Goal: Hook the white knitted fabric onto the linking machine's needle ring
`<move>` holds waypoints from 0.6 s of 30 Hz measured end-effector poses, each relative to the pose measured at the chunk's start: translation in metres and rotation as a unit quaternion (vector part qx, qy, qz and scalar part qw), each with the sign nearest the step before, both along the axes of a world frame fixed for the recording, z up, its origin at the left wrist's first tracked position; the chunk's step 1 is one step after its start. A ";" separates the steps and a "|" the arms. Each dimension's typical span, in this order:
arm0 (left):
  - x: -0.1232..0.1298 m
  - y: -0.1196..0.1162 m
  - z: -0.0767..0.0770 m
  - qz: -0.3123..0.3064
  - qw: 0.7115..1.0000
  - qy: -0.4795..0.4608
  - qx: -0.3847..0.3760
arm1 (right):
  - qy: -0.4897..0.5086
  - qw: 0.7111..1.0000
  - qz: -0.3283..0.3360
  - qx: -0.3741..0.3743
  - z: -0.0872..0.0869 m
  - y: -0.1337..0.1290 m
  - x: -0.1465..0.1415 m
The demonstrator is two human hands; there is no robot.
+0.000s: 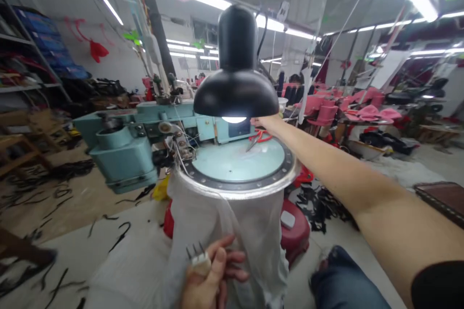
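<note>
R hand [258, 122] mostly behind black lamp shade [235, 97], L hand [210, 281] cut off at bottom, pronged white item [198, 261] unclear

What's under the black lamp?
Red-handled scissors lie at the far edge of a round pale plate; the lamp hides the fingers of the right hand.

The scissors [260, 136] have glossy red plastic handles and a steel blade. The small pronged tool [198, 261] has metal teeth and a matt white wrap. The white cloth [250, 231] looks thin and sheer; the lamp shade [235, 92] is glossy black.
</note>
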State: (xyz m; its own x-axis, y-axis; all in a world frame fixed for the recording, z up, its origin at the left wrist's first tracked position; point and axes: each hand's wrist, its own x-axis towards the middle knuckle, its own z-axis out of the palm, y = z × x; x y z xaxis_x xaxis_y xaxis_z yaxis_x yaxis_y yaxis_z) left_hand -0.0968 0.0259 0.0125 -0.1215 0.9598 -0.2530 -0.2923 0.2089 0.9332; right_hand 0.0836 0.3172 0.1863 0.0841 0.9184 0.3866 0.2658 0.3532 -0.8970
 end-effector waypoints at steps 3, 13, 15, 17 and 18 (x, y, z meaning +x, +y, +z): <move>-0.009 -0.002 0.002 0.008 0.999 0.032 0.023 | 0.002 1.000 -0.021 -0.012 0.005 -0.009 0.010; -0.078 0.008 0.008 -0.006 0.987 0.143 0.078 | -0.069 0.964 -0.181 0.180 -0.138 -0.276 0.014; -0.065 0.018 0.016 -0.036 0.980 0.143 0.134 | -0.109 0.980 -0.084 0.142 -0.161 -0.288 -0.023; -0.049 0.026 0.023 -0.059 0.975 0.119 0.180 | -0.138 0.983 -0.057 0.111 -0.164 -0.280 -0.044; -0.042 0.028 0.026 -0.070 0.973 0.105 0.192 | -0.135 0.985 -0.052 0.093 -0.161 -0.275 -0.047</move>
State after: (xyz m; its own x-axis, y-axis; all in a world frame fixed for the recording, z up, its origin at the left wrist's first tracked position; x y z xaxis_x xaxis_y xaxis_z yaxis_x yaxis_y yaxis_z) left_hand -0.1387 0.0543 0.0388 0.0061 0.9896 0.1435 -0.0807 -0.1425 0.9865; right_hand 0.0371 0.0424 0.0252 0.0458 0.8215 0.5683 0.5288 0.4627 -0.7115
